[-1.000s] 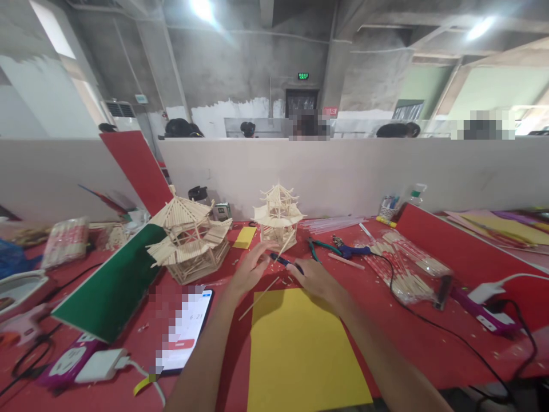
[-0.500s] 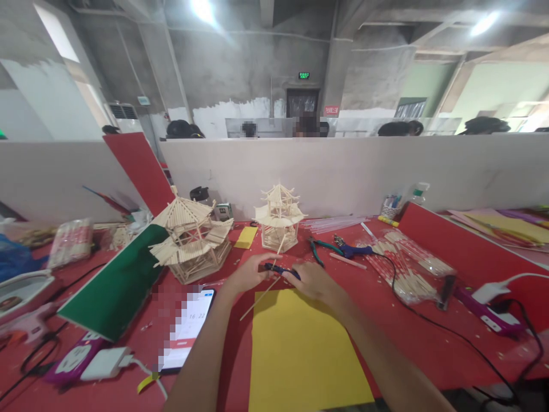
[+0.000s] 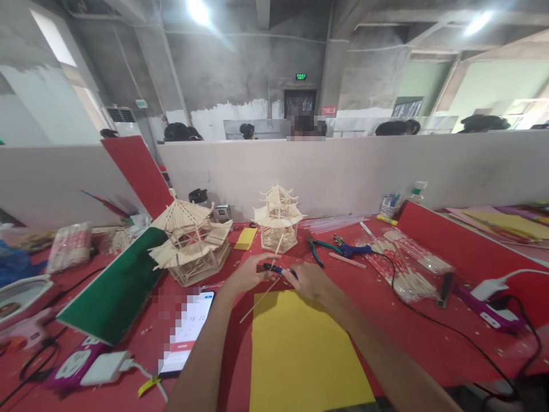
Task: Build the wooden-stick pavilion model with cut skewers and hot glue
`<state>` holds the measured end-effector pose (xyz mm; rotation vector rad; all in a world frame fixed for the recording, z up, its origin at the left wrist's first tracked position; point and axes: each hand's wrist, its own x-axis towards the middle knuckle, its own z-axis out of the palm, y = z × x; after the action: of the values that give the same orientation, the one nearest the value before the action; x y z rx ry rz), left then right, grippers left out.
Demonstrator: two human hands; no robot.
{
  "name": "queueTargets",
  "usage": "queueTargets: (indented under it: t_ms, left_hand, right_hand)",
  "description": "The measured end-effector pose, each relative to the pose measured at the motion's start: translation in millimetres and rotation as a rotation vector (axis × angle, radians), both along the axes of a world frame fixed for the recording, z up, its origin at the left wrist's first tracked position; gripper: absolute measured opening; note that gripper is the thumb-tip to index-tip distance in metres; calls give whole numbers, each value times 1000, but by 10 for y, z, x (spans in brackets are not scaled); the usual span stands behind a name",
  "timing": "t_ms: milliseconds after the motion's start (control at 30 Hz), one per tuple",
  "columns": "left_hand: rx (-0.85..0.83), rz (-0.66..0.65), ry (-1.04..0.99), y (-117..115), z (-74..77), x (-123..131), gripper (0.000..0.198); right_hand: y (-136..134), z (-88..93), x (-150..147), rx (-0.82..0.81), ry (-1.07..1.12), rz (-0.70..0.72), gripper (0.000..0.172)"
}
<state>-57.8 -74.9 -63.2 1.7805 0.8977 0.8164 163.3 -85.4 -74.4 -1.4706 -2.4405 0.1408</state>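
My left hand [image 3: 246,273] is closed, its fingertips pinching a thin wooden stick [image 3: 257,302] that slants up toward the smaller pavilion model. In my right hand [image 3: 312,280] is a dark blue hand tool [image 3: 278,270], probably a utility knife. The tool lies across the stick, its far end at my left fingertips; whether a blade cuts in cannot be made out. Beneath and in front of both hands lies a yellow sheet [image 3: 309,355]. Just beyond stands the smaller stick pavilion [image 3: 278,220], and a larger stick pavilion [image 3: 189,240] stands to the left.
Right of my hands lie green-handled pliers [image 3: 317,252], a blue glue gun [image 3: 355,250] with a trailing cord, and bagged sticks [image 3: 403,274]. A phone [image 3: 189,332] lies by my left forearm. A green board [image 3: 115,286] leans at left; power strips [image 3: 489,309] flank the red table.
Both hands keep nearly the same hold on the stick and tool. The right hand and tool have shifted very slightly left; the camera view has moved a little.
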Motion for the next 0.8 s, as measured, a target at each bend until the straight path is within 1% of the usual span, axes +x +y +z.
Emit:
queueTargets:
  t_ms: [233,400,533,667,800]
  left_hand:
    - [-17,20,-20,17,-35,-13,52]
    - [13,18,-14,-24,31,8,53]
    - [-11,16,7,-51,59,37,47]
    - [10,54,-23,-73,65,61,43]
    - [104,98,-18,-91,102,77,37]
  right_hand:
    - [-7,-32,-49,19,-22,-25,65]
    - [-8,-29,-66,35,-27,-35,64]
    - [17,-12,-72,28,-43,-34,65]
    - [41,30,7,13,-58,-65,66]
    - [47,69,190,-18,4,-88,59]
